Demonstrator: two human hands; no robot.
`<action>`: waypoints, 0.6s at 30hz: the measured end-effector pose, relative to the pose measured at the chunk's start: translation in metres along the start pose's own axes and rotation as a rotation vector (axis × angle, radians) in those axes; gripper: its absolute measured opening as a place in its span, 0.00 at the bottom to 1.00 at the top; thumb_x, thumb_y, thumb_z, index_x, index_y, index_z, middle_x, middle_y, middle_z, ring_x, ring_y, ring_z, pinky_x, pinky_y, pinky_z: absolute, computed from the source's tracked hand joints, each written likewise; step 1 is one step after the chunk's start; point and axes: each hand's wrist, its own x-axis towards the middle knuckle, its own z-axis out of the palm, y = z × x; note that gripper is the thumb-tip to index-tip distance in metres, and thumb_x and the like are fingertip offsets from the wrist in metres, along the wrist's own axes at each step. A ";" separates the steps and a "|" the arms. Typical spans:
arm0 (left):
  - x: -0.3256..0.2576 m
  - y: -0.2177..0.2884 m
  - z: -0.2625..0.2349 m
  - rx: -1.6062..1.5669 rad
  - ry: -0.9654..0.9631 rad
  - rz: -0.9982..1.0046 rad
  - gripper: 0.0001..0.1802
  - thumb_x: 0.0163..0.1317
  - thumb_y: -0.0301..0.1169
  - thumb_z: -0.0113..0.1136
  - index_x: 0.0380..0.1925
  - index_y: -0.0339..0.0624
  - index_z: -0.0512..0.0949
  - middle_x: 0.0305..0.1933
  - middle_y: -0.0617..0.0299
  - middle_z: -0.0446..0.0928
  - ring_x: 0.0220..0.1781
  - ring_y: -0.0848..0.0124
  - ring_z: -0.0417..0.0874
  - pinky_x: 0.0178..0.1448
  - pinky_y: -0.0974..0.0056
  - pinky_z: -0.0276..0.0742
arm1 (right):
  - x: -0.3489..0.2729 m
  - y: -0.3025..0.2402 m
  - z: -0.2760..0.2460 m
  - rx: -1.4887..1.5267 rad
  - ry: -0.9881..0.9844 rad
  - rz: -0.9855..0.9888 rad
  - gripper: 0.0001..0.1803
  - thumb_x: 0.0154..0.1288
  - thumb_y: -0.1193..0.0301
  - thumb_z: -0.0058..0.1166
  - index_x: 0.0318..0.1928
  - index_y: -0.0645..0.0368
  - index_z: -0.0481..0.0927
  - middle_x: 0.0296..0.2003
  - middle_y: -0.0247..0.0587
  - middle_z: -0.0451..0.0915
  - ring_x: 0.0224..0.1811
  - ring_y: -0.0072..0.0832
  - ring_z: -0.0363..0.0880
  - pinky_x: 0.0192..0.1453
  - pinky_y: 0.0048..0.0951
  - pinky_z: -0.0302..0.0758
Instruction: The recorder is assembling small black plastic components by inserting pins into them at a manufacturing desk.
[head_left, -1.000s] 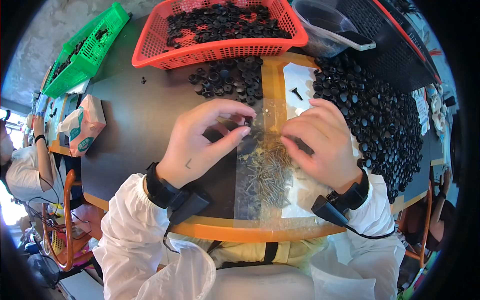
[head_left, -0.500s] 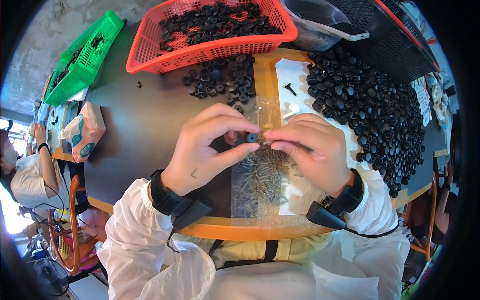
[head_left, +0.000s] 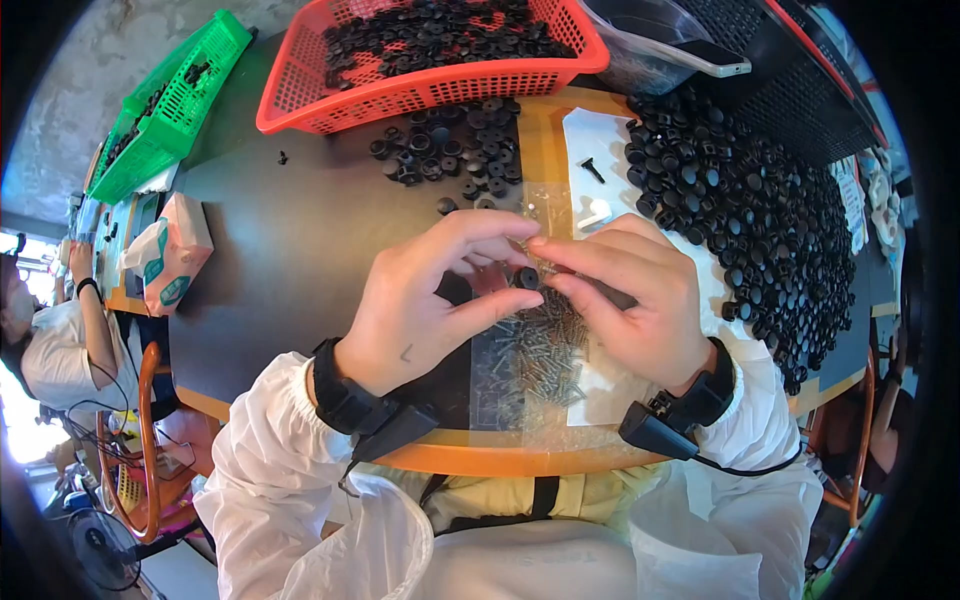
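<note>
My left hand [head_left: 400,310] is closed in a pinch on a small round black plastic piece [head_left: 525,278] with a hole in its middle. Close against it, my right hand [head_left: 640,285] has thumb and forefinger drawn together; whatever lies between them is too small to make out. Beneath both hands a heap of small metal screws [head_left: 545,365] lies on a clear plastic sheet. Just beyond my left hand is a loose cluster of round black pieces [head_left: 440,150]. A large pile of black caps [head_left: 740,210] spreads to the right of my right hand.
At the back stands a red basket [head_left: 430,97] of black parts, with a clear tub [head_left: 640,70] and a black crate [head_left: 800,110] beside it. Leftward are a green basket [head_left: 165,130] and a tissue pack [head_left: 185,250]. A co-worker [head_left: 75,350] sits far left.
My hands have come closer together, the fingertips now almost meeting around the black piece. The view has shifted slightly.
</note>
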 end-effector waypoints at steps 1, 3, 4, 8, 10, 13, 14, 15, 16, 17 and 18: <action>0.000 0.000 0.001 -0.052 0.005 -0.040 0.27 0.53 0.22 0.72 0.54 0.37 0.75 0.41 0.59 0.83 0.38 0.76 0.82 0.43 0.70 0.79 | 0.000 0.000 -0.002 0.009 -0.010 0.008 0.14 0.52 0.80 0.65 0.42 0.58 0.86 0.34 0.38 0.86 0.36 0.32 0.81 0.46 0.31 0.76; -0.001 -0.001 0.000 -0.064 -0.016 -0.059 0.30 0.53 0.21 0.72 0.57 0.37 0.72 0.42 0.59 0.83 0.38 0.76 0.82 0.44 0.70 0.78 | -0.001 -0.001 -0.002 0.017 -0.022 0.016 0.13 0.52 0.80 0.65 0.41 0.58 0.86 0.35 0.37 0.86 0.36 0.31 0.81 0.48 0.32 0.75; -0.002 -0.002 -0.001 -0.072 -0.039 -0.079 0.33 0.54 0.21 0.72 0.60 0.38 0.69 0.42 0.60 0.83 0.39 0.76 0.82 0.46 0.70 0.78 | -0.003 -0.001 0.000 0.091 0.024 0.070 0.15 0.52 0.79 0.66 0.42 0.56 0.86 0.33 0.36 0.85 0.35 0.31 0.80 0.44 0.32 0.75; -0.004 -0.002 -0.001 -0.091 -0.043 -0.105 0.34 0.54 0.21 0.71 0.61 0.38 0.68 0.42 0.61 0.83 0.40 0.76 0.82 0.46 0.70 0.78 | 0.000 0.003 -0.001 0.055 0.099 0.035 0.14 0.51 0.76 0.68 0.41 0.51 0.88 0.33 0.33 0.83 0.41 0.31 0.76 0.49 0.33 0.73; -0.004 0.000 0.000 -0.071 -0.043 -0.072 0.34 0.54 0.21 0.72 0.61 0.38 0.67 0.42 0.61 0.83 0.40 0.76 0.82 0.45 0.70 0.78 | -0.002 0.002 -0.002 0.083 0.095 0.091 0.13 0.51 0.75 0.68 0.39 0.50 0.88 0.34 0.32 0.82 0.44 0.31 0.75 0.51 0.33 0.71; -0.005 0.001 0.004 -0.072 -0.070 -0.092 0.35 0.54 0.22 0.72 0.61 0.38 0.67 0.41 0.60 0.83 0.40 0.77 0.82 0.44 0.71 0.78 | -0.004 0.000 0.000 0.122 0.075 0.170 0.10 0.50 0.74 0.69 0.36 0.49 0.89 0.37 0.31 0.81 0.46 0.31 0.74 0.54 0.32 0.69; -0.005 0.002 0.005 -0.073 -0.070 -0.091 0.35 0.54 0.22 0.72 0.61 0.38 0.67 0.41 0.60 0.83 0.40 0.77 0.82 0.44 0.71 0.78 | -0.004 0.000 0.000 0.132 0.060 0.193 0.08 0.50 0.73 0.69 0.34 0.49 0.89 0.38 0.32 0.80 0.46 0.31 0.74 0.54 0.31 0.69; -0.005 0.003 0.006 -0.084 -0.078 -0.083 0.35 0.54 0.22 0.72 0.62 0.38 0.67 0.41 0.60 0.83 0.40 0.77 0.82 0.43 0.71 0.78 | -0.004 0.000 0.000 0.131 0.060 0.194 0.08 0.50 0.73 0.69 0.34 0.49 0.89 0.38 0.32 0.80 0.46 0.31 0.74 0.54 0.31 0.69; -0.005 0.003 0.006 -0.092 -0.085 -0.077 0.36 0.54 0.23 0.72 0.62 0.38 0.66 0.40 0.60 0.82 0.40 0.77 0.82 0.42 0.71 0.78 | -0.004 0.000 0.000 0.113 0.056 0.178 0.08 0.50 0.73 0.69 0.34 0.49 0.89 0.38 0.31 0.80 0.45 0.31 0.74 0.53 0.32 0.69; -0.005 0.003 0.006 -0.092 -0.083 -0.077 0.36 0.54 0.23 0.72 0.62 0.38 0.66 0.40 0.60 0.82 0.40 0.77 0.82 0.42 0.71 0.78 | -0.004 0.000 0.000 0.095 0.052 0.164 0.09 0.50 0.73 0.69 0.34 0.48 0.89 0.37 0.31 0.80 0.45 0.31 0.74 0.53 0.32 0.69; -0.004 0.002 0.006 -0.082 -0.079 -0.065 0.36 0.54 0.23 0.72 0.63 0.38 0.66 0.40 0.60 0.83 0.39 0.77 0.82 0.42 0.71 0.78 | -0.004 0.000 -0.001 0.095 0.051 0.163 0.09 0.50 0.73 0.69 0.34 0.48 0.89 0.37 0.31 0.80 0.45 0.31 0.74 0.53 0.32 0.69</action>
